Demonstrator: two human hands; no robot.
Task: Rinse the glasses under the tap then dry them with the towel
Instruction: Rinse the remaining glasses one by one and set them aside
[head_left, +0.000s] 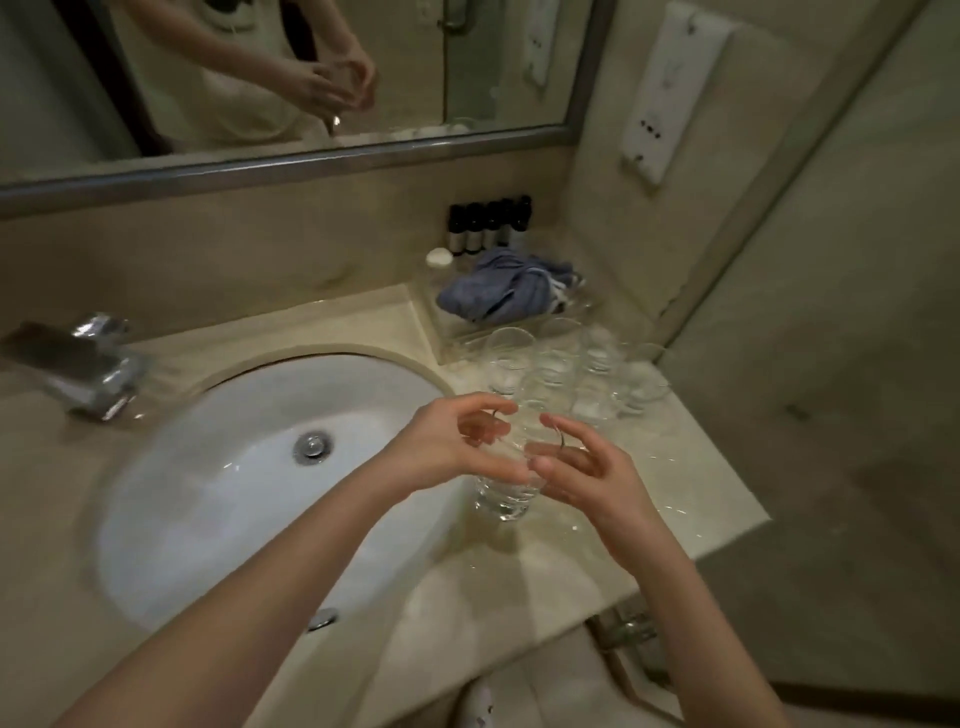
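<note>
A clear glass is held upright between both hands above the counter, just right of the white sink. My left hand curls round its left side near the rim, and my right hand wraps its right side. Several more clear glasses stand in a cluster behind them on the counter. A crumpled blue towel lies on a clear tray at the back. The chrome tap sits at the far left; no water stream is visible.
Small dark toiletry bottles and a white soap stand against the back wall. A mirror hangs above. The beige counter ends at a wall on the right; a wall-mounted white unit hangs there.
</note>
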